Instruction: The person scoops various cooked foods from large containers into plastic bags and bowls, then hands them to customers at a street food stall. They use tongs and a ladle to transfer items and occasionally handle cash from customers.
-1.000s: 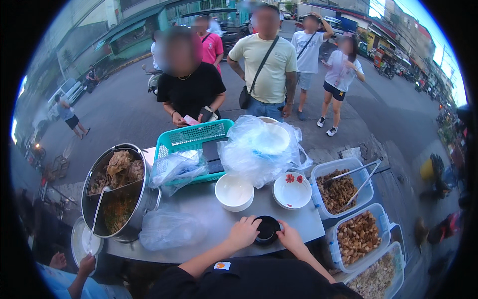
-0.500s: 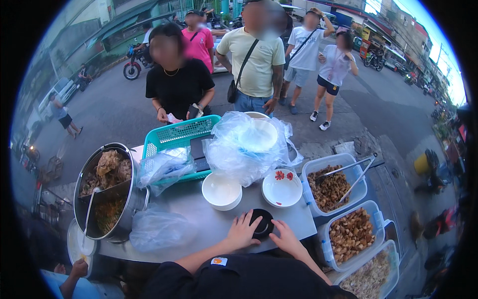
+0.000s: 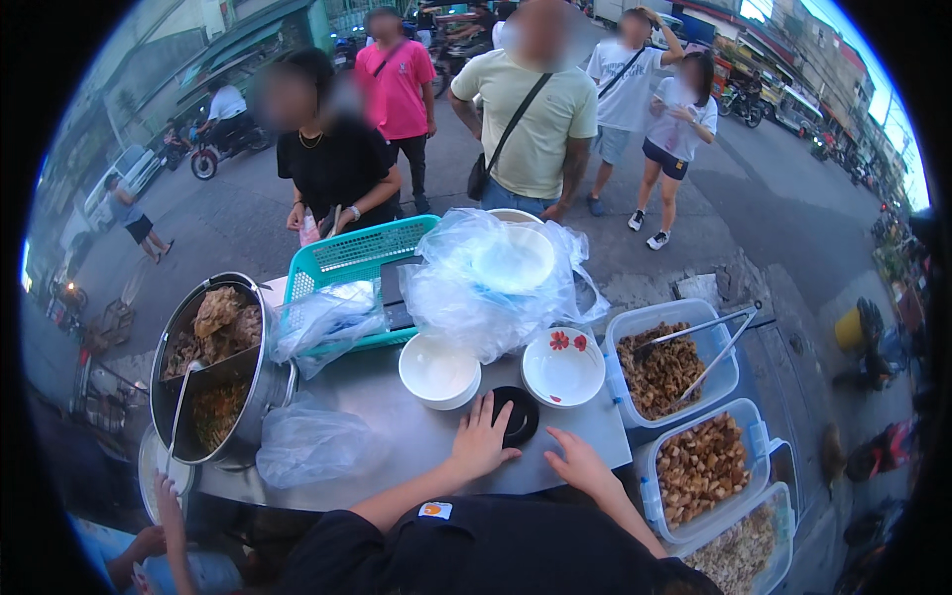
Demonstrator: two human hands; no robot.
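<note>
A black round, shallow object [image 3: 519, 417], too dark to name surely, lies on the metal table in front of me. The fingers of my left hand [image 3: 482, 438] are stretched out against its left side. My right hand [image 3: 577, 462] is apart from it on the right, fingers spread, holding nothing. Just beyond stand stacked white bowls [image 3: 437, 369] on the left and a white bowl with red flowers [image 3: 562, 367] on the right. Clear plastic bags [image 3: 446, 302] are heaped behind them.
A divided metal pot [image 3: 260, 372] with meat, broth and a ladle stands left, near another person's hands [image 3: 164, 516]. A teal basket [image 3: 359, 241] sits behind. Right are tubs of chopped food [image 3: 702, 469], one with tongs [image 3: 729, 347]. Several people stand across the table.
My right hand has come off the black object and moved slightly right. My left hand stays on it. The person in black has turned aside, and another hand shows near the pot.
</note>
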